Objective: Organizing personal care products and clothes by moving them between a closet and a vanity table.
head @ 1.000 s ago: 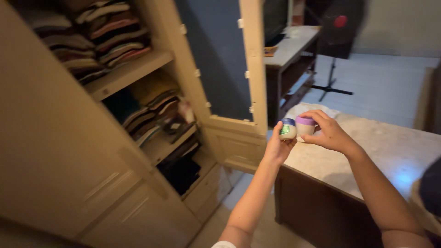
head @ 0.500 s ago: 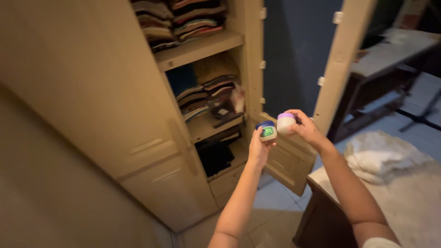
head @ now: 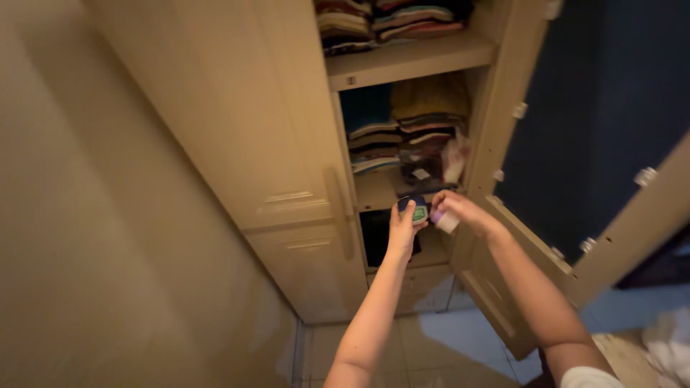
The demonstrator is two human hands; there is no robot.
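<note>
My left hand [head: 402, 233] holds a small white jar with a blue lid and a green label [head: 415, 210]. My right hand [head: 460, 209] grips a second small white jar with a purple lid [head: 443, 220], tilted beside the first. Both jars are raised right in front of the middle shelf [head: 375, 191] of an open cream wardrobe [head: 251, 129]. The two jars almost touch.
Stacks of folded clothes [head: 410, 133] fill the shelves, with more on the shelf above [head: 392, 18]. A small packet [head: 454, 159] leans at the shelf's right. The wardrobe's right door [head: 575, 215] stands open, its left door shut. Tiled floor lies below; white cloth [head: 672, 345] shows at bottom right.
I have turned left from the marble-topped table toward the wardrobe. Both hands carried the jars forward, close to the middle shelf; the purple-lidded jar has tilted.
</note>
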